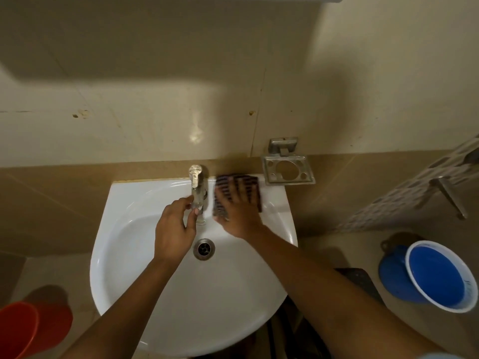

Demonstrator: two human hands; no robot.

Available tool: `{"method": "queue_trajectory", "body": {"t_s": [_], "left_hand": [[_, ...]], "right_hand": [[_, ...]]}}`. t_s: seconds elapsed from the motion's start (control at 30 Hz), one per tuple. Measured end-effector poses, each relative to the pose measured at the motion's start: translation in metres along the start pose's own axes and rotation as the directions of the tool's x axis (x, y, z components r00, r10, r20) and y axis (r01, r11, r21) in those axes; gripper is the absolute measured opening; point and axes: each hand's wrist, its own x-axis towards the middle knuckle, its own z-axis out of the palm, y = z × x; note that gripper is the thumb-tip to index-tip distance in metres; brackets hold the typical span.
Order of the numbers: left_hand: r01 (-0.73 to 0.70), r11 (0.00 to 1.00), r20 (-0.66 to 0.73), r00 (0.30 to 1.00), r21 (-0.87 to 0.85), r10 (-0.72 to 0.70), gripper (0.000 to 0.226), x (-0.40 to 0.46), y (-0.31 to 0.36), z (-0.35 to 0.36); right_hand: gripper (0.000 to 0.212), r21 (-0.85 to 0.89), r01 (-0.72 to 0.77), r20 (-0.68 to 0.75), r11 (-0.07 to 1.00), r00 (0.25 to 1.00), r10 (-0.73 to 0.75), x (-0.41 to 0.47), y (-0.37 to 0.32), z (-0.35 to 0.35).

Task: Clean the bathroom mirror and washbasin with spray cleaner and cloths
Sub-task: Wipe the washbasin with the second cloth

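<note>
Right now I am wiping the back rim of the white ceramic washbasin [134, 200] — my right hand [237, 211] is pressing the dark checked cloth [250, 186] flat, fingers spread, at its back right corner. My left hand [173, 229] is pinching the steel tap [197, 187] spout. I judge the bowl unfinished — mirror and spray cleaner are sitting out of view.

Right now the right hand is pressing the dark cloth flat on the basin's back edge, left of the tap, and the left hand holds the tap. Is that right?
Nearly. The head view shows the right hand pressing the dark cloth flat on the basin's back edge, but on the right of the tap, not the left. The left hand does hold the tap.
</note>
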Motion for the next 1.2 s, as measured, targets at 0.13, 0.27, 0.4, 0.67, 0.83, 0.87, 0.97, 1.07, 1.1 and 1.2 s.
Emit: {"method": "queue_trajectory", "body": {"t_s": [0.13,0.27,0.4,0.67,0.83,0.87,0.97,1.07,1.1,1.2], "left_hand": [[-0.008,1.0,-0.006,1.0,0.01,0.008,0.032,0.001,-0.003,0.003],[-0.005,1.0,-0.014,1.0,-0.013,0.005,0.032,0.001,-0.004,0.004],[0.031,0.999,-0.011,0.999,-0.044,-0.031,0.036,0.001,-0.006,0.005],[-0.029,0.944,0.125,0.992,0.33,-0.014,0.056,-0.002,-0.052,-0.004],[-0.14,0.857,0.287,0.958,0.497,-0.01,0.072,-0.005,-0.074,-0.001],[-0.145,0.854,0.291,0.957,0.5,-0.008,0.073,-0.005,-0.074,-0.002],[-0.154,0.848,0.311,0.95,0.507,-0.013,0.077,-0.004,-0.079,-0.002],[-0.15,0.856,0.319,0.948,0.495,-0.018,0.08,-0.004,-0.081,-0.001],[-0.152,0.858,0.325,0.946,0.491,-0.019,0.081,-0.004,-0.081,-0.002],[-0.159,0.863,0.335,0.942,0.479,-0.013,0.08,-0.004,-0.08,-0.002]], "right_hand": [[0.077,0.033,0.028,0.021,0.999,0.999,-0.029,0.013,-0.027,0.007],[0.066,-0.079,0.103,-0.028,0.992,0.994,-0.106,0.003,0.012,0.001],[0.061,-0.092,-0.022,-0.039,0.996,0.999,0.018,-0.024,0.064,-0.004],[0.061,-0.08,-0.036,-0.07,0.996,0.997,0.031,-0.086,0.094,0.009],[0.071,-0.084,-0.062,-0.017,0.995,0.998,0.061,-0.033,0.046,-0.004],[0.075,-0.062,-0.01,0.021,0.998,1.0,0.012,-0.022,0.032,-0.006],[0.082,-0.019,0.117,0.123,0.993,0.986,-0.113,0.003,-0.003,-0.008],[0.078,-0.043,0.13,0.078,0.991,0.989,-0.126,0.008,0.002,-0.006],[0.076,-0.048,0.116,0.035,0.992,0.993,-0.114,0.003,0.012,-0.006],[0.067,-0.087,0.012,-0.063,0.996,0.998,-0.018,-0.019,0.053,-0.002]]}}
